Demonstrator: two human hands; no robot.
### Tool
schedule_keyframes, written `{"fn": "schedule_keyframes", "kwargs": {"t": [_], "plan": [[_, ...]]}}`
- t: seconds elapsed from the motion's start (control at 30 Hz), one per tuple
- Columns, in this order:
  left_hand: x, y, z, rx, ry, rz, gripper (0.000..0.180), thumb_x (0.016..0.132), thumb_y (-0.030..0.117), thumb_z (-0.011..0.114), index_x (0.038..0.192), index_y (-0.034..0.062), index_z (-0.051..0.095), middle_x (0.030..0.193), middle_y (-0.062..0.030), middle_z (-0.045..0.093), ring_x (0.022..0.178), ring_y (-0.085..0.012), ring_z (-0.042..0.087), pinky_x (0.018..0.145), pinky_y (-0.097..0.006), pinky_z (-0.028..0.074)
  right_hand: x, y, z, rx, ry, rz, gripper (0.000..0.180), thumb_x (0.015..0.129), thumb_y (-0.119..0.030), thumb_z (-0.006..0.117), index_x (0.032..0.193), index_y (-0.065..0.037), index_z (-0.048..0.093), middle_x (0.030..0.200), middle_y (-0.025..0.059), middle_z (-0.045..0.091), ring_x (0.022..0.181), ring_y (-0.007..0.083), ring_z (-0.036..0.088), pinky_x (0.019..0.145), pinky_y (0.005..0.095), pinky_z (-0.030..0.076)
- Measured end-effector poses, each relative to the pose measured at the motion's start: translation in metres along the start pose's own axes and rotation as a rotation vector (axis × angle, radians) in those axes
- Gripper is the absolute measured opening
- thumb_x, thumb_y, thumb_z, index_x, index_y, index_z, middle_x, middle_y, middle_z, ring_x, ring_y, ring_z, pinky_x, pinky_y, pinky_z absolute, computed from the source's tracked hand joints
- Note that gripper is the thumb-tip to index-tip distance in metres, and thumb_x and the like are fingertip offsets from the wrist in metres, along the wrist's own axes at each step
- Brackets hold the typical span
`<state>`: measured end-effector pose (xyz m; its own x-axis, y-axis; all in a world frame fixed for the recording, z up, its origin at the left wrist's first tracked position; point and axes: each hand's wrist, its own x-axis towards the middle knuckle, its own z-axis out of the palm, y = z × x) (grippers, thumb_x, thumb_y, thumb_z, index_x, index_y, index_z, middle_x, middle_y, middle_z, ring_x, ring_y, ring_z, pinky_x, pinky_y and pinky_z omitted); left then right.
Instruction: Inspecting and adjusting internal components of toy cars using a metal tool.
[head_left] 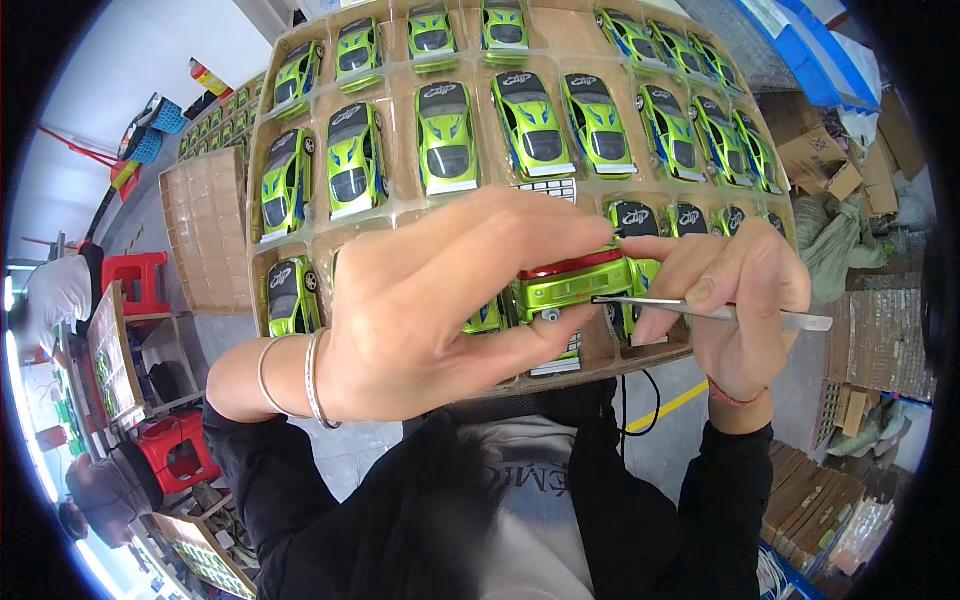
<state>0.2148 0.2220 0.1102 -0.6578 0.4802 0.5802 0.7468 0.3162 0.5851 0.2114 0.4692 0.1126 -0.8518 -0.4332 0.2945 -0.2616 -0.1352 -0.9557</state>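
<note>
A green toy car (570,283) with a red rear strip sits in the near middle of the scene, pinched between thumb and fingers of the left hand (430,300), just above a brown moulded tray (400,212). The right hand (735,300), just to its right, grips thin metal tweezers (720,314), their tip touching the car's side. Rows of matching green cars (447,135) fill the tray's compartments farther off. Cardboard boxes (825,160) lie at far right.

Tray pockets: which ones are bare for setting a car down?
On the tray, a bare pocket sits in the top row, right of the fourth green car. The left hand and right hand crowd the near row.
</note>
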Motion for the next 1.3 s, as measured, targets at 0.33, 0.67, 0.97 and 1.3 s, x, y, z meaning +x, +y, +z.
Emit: {"fn": "schedule_keyframes", "kwargs": {"t": [0.33,0.67,0.97,1.3], "plan": [[-0.0011,0.0003,0.0027,0.013,0.002,0.011,0.049,0.073,-0.001,0.086,0.117,-0.0082,0.066,0.110,-0.0209,0.071,0.098,-0.0308,0.072,0.084,-0.036,0.058,0.0060,-0.0025,-0.0022,-0.040,-0.018,0.054,0.048,0.110,-0.036,0.038,0.084,-0.001,0.058,0.076,0.0134,0.068,0.074,0.0246,0.073,0.099,0.0510,0.052],[-0.0006,-0.0005,0.0048,0.016,0.030,0.006,0.048,0.073,-0.001,0.086,0.117,-0.0067,0.066,0.110,-0.0209,0.071,0.098,-0.0294,0.072,0.083,-0.035,0.058,0.0101,-0.0034,-0.0019,-0.046,-0.018,0.066,0.048,0.110,-0.036,0.038,0.084,-0.001,0.058,0.073,0.0137,0.068,0.072,0.0227,0.072,0.099,0.0469,0.052],[-0.0028,-0.0006,0.0037,0.028,0.001,0.002,0.049,0.074,0.000,0.086,0.118,-0.0067,0.065,0.110,-0.0210,0.071,0.098,-0.0299,0.072,0.084,-0.035,0.058,0.0103,-0.0065,0.0003,-0.038,-0.004,0.099,0.047,0.110,-0.035,0.038,0.084,-0.001,0.058,0.073,0.0137,0.068,0.071,0.0230,0.072,0.099,0.0461,0.052],[-0.0055,-0.0017,0.0079,0.082,0.048,0.072,0.049,0.074,0.000,0.086,0.117,-0.0086,0.064,0.108,-0.0219,0.071,0.096,-0.0310,0.073,0.080,-0.034,0.059,0.0082,-0.0034,0.0010,-0.024,0.015,0.089,0.048,0.110,-0.035,0.037,0.082,-0.001,0.057,0.073,0.0124,0.067,0.072,0.0234,0.072,0.098,0.0480,0.053]]}}
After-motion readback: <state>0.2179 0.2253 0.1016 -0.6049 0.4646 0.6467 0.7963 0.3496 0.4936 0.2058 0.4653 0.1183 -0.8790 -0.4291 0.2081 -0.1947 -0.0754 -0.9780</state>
